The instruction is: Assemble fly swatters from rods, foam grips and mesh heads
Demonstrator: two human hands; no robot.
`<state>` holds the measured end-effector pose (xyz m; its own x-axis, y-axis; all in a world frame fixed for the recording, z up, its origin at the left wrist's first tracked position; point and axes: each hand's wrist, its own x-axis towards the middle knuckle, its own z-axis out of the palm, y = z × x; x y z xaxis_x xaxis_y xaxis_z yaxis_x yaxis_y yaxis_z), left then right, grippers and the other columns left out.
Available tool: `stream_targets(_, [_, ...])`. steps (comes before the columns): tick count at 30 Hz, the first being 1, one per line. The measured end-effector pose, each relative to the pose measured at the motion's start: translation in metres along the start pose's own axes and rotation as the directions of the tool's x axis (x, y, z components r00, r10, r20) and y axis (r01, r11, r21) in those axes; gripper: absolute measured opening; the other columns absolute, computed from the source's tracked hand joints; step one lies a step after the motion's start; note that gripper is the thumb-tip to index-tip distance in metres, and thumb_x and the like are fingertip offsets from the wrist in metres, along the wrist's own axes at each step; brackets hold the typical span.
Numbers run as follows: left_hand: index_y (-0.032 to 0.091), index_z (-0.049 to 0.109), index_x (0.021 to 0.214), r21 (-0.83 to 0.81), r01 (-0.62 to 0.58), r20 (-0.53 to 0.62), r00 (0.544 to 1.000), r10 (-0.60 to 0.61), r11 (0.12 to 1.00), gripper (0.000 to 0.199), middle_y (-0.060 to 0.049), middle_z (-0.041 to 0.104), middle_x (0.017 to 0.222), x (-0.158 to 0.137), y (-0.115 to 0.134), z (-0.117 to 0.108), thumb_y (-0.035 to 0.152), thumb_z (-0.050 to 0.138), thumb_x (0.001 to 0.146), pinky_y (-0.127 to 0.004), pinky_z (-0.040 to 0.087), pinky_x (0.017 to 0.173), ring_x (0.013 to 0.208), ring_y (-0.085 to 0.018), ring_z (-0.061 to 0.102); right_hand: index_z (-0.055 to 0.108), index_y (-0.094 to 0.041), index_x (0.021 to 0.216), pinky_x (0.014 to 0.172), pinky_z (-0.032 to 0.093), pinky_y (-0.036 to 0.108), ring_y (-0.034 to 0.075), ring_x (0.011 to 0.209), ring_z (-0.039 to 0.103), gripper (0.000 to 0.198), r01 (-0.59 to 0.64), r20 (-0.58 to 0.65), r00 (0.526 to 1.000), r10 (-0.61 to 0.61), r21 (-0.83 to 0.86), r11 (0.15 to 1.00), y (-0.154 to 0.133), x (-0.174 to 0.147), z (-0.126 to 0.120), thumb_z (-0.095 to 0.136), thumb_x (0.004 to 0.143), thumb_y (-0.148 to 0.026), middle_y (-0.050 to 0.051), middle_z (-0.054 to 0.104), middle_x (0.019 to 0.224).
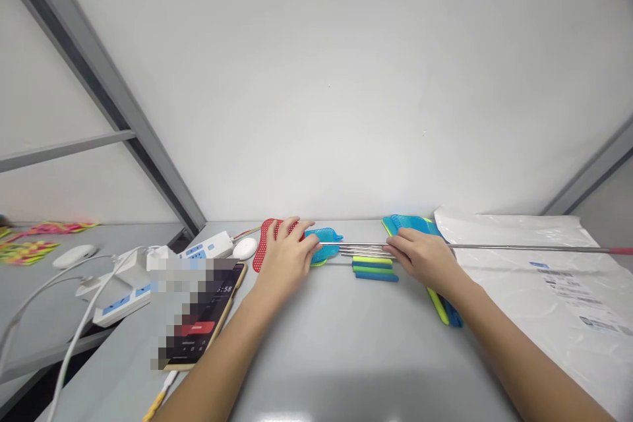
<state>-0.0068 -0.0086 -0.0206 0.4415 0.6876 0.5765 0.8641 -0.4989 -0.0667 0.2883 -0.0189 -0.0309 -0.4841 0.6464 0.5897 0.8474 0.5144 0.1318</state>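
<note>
A long thin metal rod (519,247) lies across the view, with a red end at the far right. My left hand (288,254) is closed at the rod's left end, thumb and index finger together. Under and beside it lies a red perforated fly swatter head (259,256), partly hidden by the fingers. A blue perforated head (326,247) lies just right of that hand. My right hand (420,254) is closed around the rod farther right, above a stack of blue and yellow-green perforated heads (408,223). Several short blue, green and yellow handles (374,270) lie between the hands, below several metal rods (366,250).
A phone (210,316) lies at the left, with power strips (205,248) and white cables (84,323) beyond it. A round white device (244,248) sits near the red head. White plastic packaging (524,290) covers the right side. A wall (336,92) stands behind the table.
</note>
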Motion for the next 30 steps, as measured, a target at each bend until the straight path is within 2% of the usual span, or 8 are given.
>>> stream_targets(10, [0.024,0.063,0.080,-0.018,-0.023,0.004,1.000,0.023,1.000,0.016,0.000,0.061,0.126,-0.002,0.010,0.004,0.019,0.051,0.089,-0.059,0.025,0.103,0.120,-0.030,0.044,0.060,-0.019,0.074,0.051,0.020,0.028,0.011,0.058,0.043,0.029,0.059,-0.078,0.995,-0.064,-0.067,0.996,-0.006,0.003,-0.007,0.044,0.097,-0.024,0.000,0.052,0.063])
stream_targets(19, [0.025,0.063,0.083,-0.123,-0.120,0.024,0.992,0.124,0.985,0.014,-0.001,0.063,0.124,-0.009,0.053,0.016,0.019,0.052,0.090,-0.063,0.020,0.106,0.118,-0.028,0.046,0.057,-0.019,0.076,0.056,0.023,0.029,0.012,0.067,0.051,0.024,0.138,0.042,0.989,-0.140,0.042,0.990,-0.046,0.000,0.011,0.046,0.097,-0.026,0.001,0.057,0.071])
stream_targets(22, [0.025,0.063,0.083,-0.136,-0.123,0.043,0.991,0.129,0.983,0.016,0.000,0.063,0.123,-0.010,0.055,0.016,0.018,0.051,0.090,-0.063,0.018,0.107,0.118,-0.027,0.046,0.056,-0.018,0.076,0.055,0.021,0.030,0.013,0.067,0.051,0.025,0.128,0.047,0.990,-0.130,0.045,0.991,-0.051,-0.001,0.014,0.046,0.097,-0.027,0.001,0.058,0.072])
stream_targets(25, [0.026,0.064,0.083,-0.150,-0.109,0.055,0.991,0.119,0.983,0.015,0.001,0.060,0.128,-0.008,0.050,0.008,0.025,0.052,0.091,-0.065,0.017,0.107,0.120,-0.029,0.046,0.056,-0.019,0.077,0.055,0.020,0.030,0.012,0.066,0.051,0.024,0.127,0.061,0.990,-0.130,0.049,0.991,-0.049,0.000,0.013,0.047,0.097,-0.029,0.000,0.057,0.071])
stream_targets(27, [0.029,0.066,0.094,-0.176,-0.082,0.040,0.995,0.090,0.981,0.013,-0.001,0.055,0.134,-0.005,0.043,0.001,0.031,0.054,0.090,-0.065,0.018,0.107,0.121,-0.030,0.044,0.057,-0.019,0.077,0.054,0.020,0.029,0.012,0.064,0.050,0.024,0.128,0.069,0.989,-0.131,0.055,0.990,-0.046,0.001,0.011,0.048,0.097,-0.029,-0.001,0.056,0.069])
stream_targets(30, [0.029,0.057,0.122,-0.258,0.046,-0.025,0.998,-0.054,0.965,0.033,-0.008,0.048,0.141,-0.001,0.027,-0.004,0.034,0.054,0.089,-0.062,0.022,0.106,0.126,-0.031,0.040,0.057,-0.019,0.076,0.053,0.018,0.029,0.011,0.061,0.048,0.024,0.113,0.067,0.991,-0.117,0.054,0.992,-0.041,0.002,0.008,0.048,0.097,-0.029,-0.001,0.054,0.067])
